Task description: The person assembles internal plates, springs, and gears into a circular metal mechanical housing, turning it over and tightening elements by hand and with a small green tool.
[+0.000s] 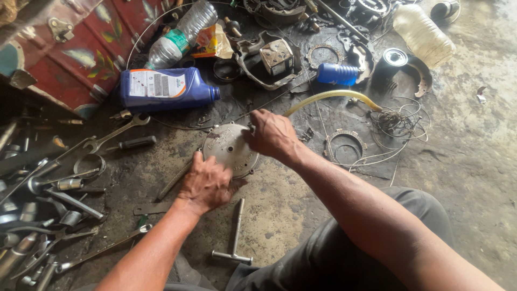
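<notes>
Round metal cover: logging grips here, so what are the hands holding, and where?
Both hands grip the round metal cover at its rim: left hand near edge, right hand far-right edge.

Both forearms are bare, with no sleeves, watch or bands in view. The left hand (207,183) and right hand (272,134) wear no gloves or rings. Dark grey cloth trousers (334,253) cover the legs.

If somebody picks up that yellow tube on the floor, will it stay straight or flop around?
The yellow tube would probably flop: it already lies in a curve across the dirty floor, so it looks like soft hose, not pipe. It seems thin and hollow, so likely light. The floor around it looks greasy, so it may feel slippery.
</notes>
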